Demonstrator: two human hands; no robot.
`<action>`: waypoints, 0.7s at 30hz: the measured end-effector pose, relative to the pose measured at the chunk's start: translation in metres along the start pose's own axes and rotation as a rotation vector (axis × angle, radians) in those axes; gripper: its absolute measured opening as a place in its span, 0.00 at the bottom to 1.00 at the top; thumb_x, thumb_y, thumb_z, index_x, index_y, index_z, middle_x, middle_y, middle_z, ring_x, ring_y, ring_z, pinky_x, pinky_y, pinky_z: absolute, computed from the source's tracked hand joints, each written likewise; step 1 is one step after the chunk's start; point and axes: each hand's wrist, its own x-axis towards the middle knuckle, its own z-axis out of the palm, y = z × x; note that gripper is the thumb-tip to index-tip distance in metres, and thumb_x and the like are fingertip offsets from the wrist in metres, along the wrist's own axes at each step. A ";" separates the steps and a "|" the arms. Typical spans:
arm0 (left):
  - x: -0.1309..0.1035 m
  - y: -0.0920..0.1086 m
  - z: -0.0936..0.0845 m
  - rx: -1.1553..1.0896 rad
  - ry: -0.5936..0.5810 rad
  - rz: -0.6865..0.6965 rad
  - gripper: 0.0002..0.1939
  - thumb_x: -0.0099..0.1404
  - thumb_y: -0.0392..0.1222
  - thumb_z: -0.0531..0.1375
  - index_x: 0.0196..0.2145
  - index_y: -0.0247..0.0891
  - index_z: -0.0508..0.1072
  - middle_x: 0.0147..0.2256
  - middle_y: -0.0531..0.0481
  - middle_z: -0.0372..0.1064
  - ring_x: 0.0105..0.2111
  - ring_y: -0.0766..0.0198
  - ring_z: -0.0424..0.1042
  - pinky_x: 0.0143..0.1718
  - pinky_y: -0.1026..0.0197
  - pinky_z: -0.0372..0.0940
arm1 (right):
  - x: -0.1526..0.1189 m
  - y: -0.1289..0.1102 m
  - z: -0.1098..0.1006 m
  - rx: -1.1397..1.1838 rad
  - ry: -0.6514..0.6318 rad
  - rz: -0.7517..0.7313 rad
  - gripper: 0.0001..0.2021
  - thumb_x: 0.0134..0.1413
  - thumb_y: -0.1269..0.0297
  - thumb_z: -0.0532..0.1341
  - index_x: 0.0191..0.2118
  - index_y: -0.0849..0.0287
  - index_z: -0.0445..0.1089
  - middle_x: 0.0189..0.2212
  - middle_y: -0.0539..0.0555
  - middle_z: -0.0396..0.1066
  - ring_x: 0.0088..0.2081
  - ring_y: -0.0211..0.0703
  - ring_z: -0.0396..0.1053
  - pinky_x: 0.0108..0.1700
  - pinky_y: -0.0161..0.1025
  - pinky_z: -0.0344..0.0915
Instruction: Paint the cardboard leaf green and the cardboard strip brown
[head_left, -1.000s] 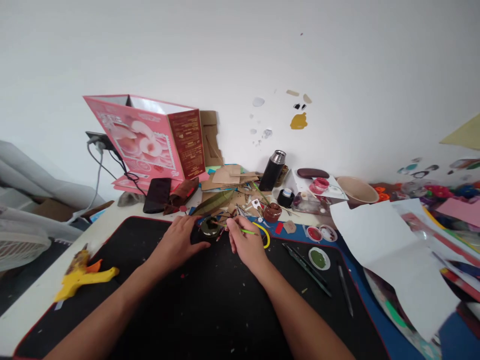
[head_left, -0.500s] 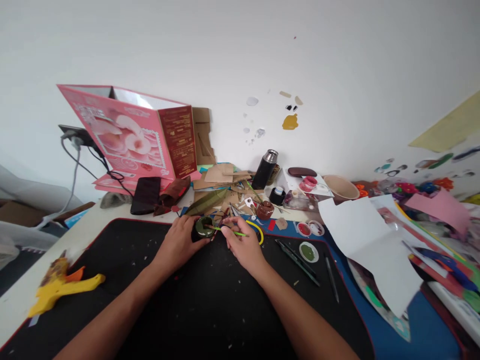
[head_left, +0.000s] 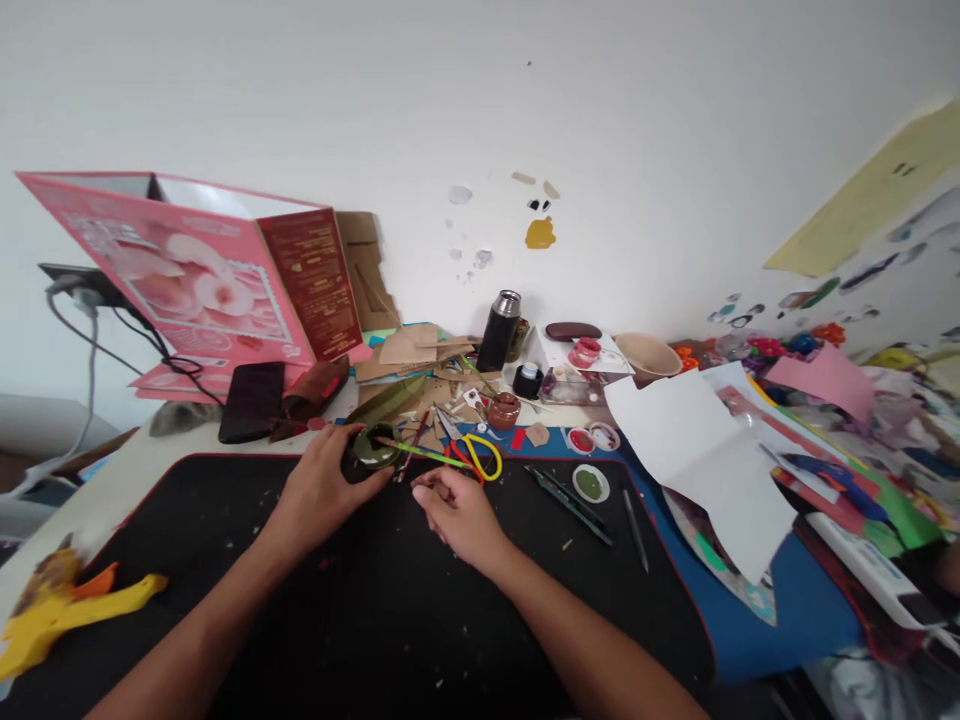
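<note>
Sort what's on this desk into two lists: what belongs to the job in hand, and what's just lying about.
In the job, by the look of it:
- green paint jar, in the left hand
- green-handled brush, tip in the jar

Lying about:
- phone
- yellow glue gun
- black flask

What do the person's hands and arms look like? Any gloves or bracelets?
The left hand and right hand are bare: no gloves. The left arm and right arm show no sleeves, watch or bracelet. I see no rings, but some fingers are partly hidden.
</note>
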 end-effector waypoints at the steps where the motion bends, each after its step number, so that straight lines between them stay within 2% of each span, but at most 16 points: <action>1: 0.002 0.008 -0.002 -0.020 -0.008 0.017 0.28 0.64 0.60 0.65 0.54 0.41 0.70 0.51 0.40 0.73 0.53 0.42 0.75 0.57 0.42 0.69 | -0.002 0.002 0.001 -0.033 0.006 -0.024 0.17 0.65 0.48 0.65 0.43 0.59 0.76 0.19 0.42 0.65 0.18 0.34 0.61 0.24 0.31 0.58; 4: 0.012 0.038 -0.003 -0.104 -0.055 0.066 0.28 0.63 0.58 0.66 0.54 0.41 0.71 0.50 0.42 0.74 0.52 0.45 0.75 0.55 0.44 0.70 | -0.006 0.004 0.003 -0.180 0.042 -0.120 0.12 0.67 0.53 0.65 0.41 0.57 0.78 0.23 0.47 0.72 0.24 0.38 0.69 0.29 0.33 0.62; 7: 0.026 0.073 0.010 -0.182 -0.141 0.135 0.28 0.63 0.56 0.67 0.56 0.42 0.71 0.51 0.44 0.74 0.51 0.47 0.75 0.55 0.46 0.70 | -0.008 0.005 0.004 -0.352 0.053 -0.227 0.10 0.67 0.57 0.65 0.39 0.57 0.80 0.30 0.52 0.80 0.29 0.43 0.74 0.34 0.36 0.65; 11: 0.048 0.120 0.048 -0.249 -0.266 0.173 0.31 0.60 0.54 0.69 0.57 0.41 0.70 0.51 0.43 0.76 0.50 0.48 0.76 0.53 0.47 0.71 | -0.008 0.006 0.001 -0.486 0.024 -0.276 0.10 0.68 0.59 0.63 0.43 0.57 0.81 0.40 0.58 0.84 0.40 0.52 0.80 0.43 0.41 0.71; 14: 0.063 0.151 0.083 -0.284 -0.348 0.166 0.29 0.60 0.52 0.69 0.56 0.40 0.71 0.50 0.43 0.78 0.49 0.49 0.77 0.51 0.50 0.71 | -0.005 0.011 0.001 -0.540 -0.005 -0.266 0.11 0.67 0.64 0.63 0.49 0.56 0.80 0.48 0.59 0.83 0.50 0.55 0.80 0.49 0.43 0.73; 18: 0.074 0.184 0.121 -0.202 -0.440 0.123 0.29 0.61 0.53 0.69 0.56 0.40 0.71 0.48 0.44 0.80 0.46 0.49 0.79 0.47 0.52 0.71 | 0.003 0.024 0.006 -0.629 -0.063 -0.324 0.16 0.65 0.67 0.62 0.56 0.57 0.78 0.60 0.60 0.78 0.61 0.59 0.74 0.60 0.48 0.69; 21: 0.078 0.200 0.142 -0.101 -0.501 0.061 0.29 0.61 0.56 0.69 0.56 0.42 0.71 0.48 0.44 0.81 0.46 0.47 0.80 0.44 0.52 0.70 | 0.008 0.030 0.010 -0.627 -0.046 -0.364 0.17 0.65 0.70 0.60 0.57 0.56 0.76 0.64 0.59 0.74 0.63 0.60 0.71 0.65 0.50 0.64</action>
